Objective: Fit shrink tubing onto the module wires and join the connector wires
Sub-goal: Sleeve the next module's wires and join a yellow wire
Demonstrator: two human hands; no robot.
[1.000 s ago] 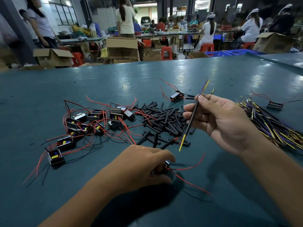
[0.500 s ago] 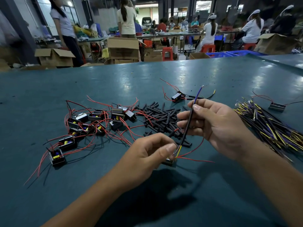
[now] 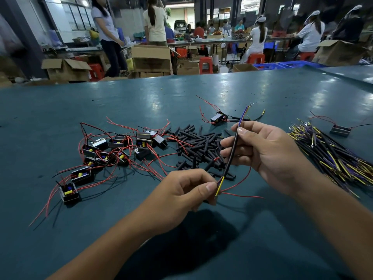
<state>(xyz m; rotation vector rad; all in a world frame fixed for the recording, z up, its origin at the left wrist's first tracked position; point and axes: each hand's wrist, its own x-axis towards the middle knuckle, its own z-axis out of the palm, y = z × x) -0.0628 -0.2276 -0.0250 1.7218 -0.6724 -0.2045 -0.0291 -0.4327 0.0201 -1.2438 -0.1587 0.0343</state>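
Note:
My right hand [image 3: 268, 156] pinches a black-sheathed connector wire [image 3: 232, 154] with purple and yellow leads at both ends, held slanted above the table. My left hand [image 3: 181, 196] is curled around a small module, mostly hidden by the fingers, and its thumb touches the wire's lower yellow lead. Two thin red module wires [image 3: 240, 196] trail out to the right from under my left hand. A heap of black shrink tubing pieces [image 3: 199, 144] lies just beyond both hands.
Several black modules with red wires [image 3: 113, 152] lie at the left of the green table [image 3: 141, 98]. One module [image 3: 218, 118] sits behind the tubing, another [image 3: 341, 130] at far right. A bundle of connector wires [image 3: 335, 158] lies right. People work at benches beyond.
My left hand lifted the module off the table and came up to the wire's lower end. My right hand lowered and tilted the connector wire toward the left hand.

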